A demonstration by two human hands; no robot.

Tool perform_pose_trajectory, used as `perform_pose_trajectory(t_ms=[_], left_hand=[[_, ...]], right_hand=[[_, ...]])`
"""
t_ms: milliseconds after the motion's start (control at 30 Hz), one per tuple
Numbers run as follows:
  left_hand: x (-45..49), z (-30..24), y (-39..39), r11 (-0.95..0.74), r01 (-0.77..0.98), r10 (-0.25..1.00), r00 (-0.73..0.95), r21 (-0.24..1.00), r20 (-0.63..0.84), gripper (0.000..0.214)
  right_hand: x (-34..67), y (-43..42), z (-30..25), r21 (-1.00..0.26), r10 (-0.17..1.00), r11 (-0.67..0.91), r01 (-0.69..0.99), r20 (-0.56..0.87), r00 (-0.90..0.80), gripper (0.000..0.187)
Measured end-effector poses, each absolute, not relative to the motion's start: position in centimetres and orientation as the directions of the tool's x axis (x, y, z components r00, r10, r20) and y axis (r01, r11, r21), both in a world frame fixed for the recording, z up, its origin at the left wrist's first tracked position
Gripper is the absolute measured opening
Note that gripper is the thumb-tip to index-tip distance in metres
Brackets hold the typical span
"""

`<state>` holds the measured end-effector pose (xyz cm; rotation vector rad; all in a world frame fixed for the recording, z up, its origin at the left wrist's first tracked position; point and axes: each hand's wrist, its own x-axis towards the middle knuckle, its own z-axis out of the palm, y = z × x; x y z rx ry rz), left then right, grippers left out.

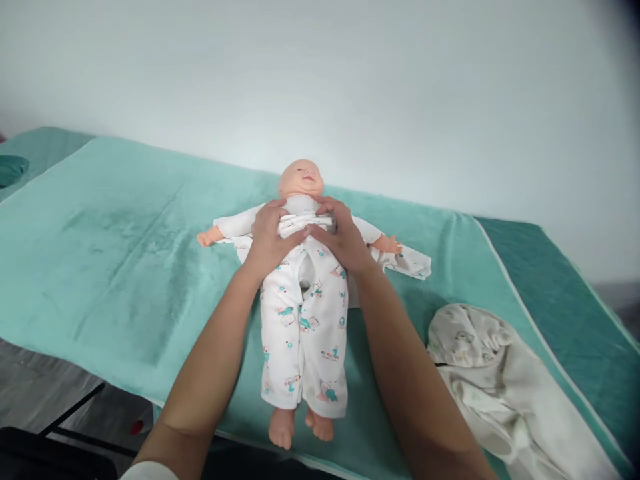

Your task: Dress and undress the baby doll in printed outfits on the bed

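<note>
A baby doll (301,179) lies on its back with its head away from me and its arms spread. It wears a white long-sleeved top and white printed pants (323,320) with an open crotch; its bare feet point toward me. My left hand (273,237) is closed on the waistband at the left side of the doll's torso, and my right hand (343,233) grips it at the right. Both thumbs lie across the front, almost meeting in the middle. A printed shirt (410,260) is spread under the doll, with one sleeve showing at the right.
A pale printed garment or sleeping bag with a gathered hood (470,333) lies at the right. Beneath everything is a light green cloth (125,267) on a table by the white wall (320,80). A dark frame (70,410) shows at the lower left.
</note>
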<state>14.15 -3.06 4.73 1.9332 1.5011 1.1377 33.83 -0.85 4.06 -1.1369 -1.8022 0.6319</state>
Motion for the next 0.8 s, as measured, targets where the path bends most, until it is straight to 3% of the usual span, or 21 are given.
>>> perform_pose_trajectory(t_ms=[133, 233, 367, 467, 533, 633, 700, 800], left_hand=[[14.2, 4.5, -3.4, -0.478, 0.611, 0.858, 0.172, 0.631, 0.484, 0.018], [14.4, 3.8, -3.5, -0.507, 0.684, 0.8, 0.149, 0.524, 0.581, 0.024], [14.8, 2.6, -3.4, -0.535, 0.761, 0.664, 0.11, 0.366, 0.74, 0.039], [14.5, 2.2, -3.5, -0.54, 0.78, 0.616, 0.111, 0.316, 0.78, 0.052], [13.9, 2.0, -3.6, -0.528, 0.77, 0.644, 0.089, 0.357, 0.76, 0.057], [12.5, 1.8, -4.2, -0.473, 0.71, 0.757, 0.024, 0.522, 0.653, 0.061], [11.3, 1.7, -5.0, -0.399, 0.654, 0.851, 0.003, 0.642, 0.526, 0.061], [9.5, 1.7, -6.8, -0.268, 0.567, 0.953, 0.038, 0.779, 0.3, 0.054]], right_hand=[[33.8, -1.5, 3.9, -0.643, 0.816, 0.566, 0.516, 0.529, -0.234, 0.035], [34.0, -1.7, 3.2, -0.57, 0.783, 0.59, 0.573, 0.577, -0.232, 0.033], [34.0, -1.8, 2.3, -0.54, 0.715, 0.639, 0.548, 0.679, -0.164, 0.049], [34.3, -2.7, 1.9, -0.517, 0.695, 0.624, 0.586, 0.71, -0.113, 0.057], [34.8, -3.6, 1.7, -0.557, 0.734, 0.577, 0.598, 0.675, -0.08, 0.064], [35.8, -5.0, 1.2, -0.72, 0.866, 0.425, 0.548, 0.499, -0.016, 0.07], [36.5, -5.8, 0.9, -0.817, 0.935, 0.306, 0.489, 0.356, 0.01, 0.071], [37.5, -7.0, 0.8, -0.864, 0.979, 0.193, 0.465, 0.204, -0.026, 0.066]])
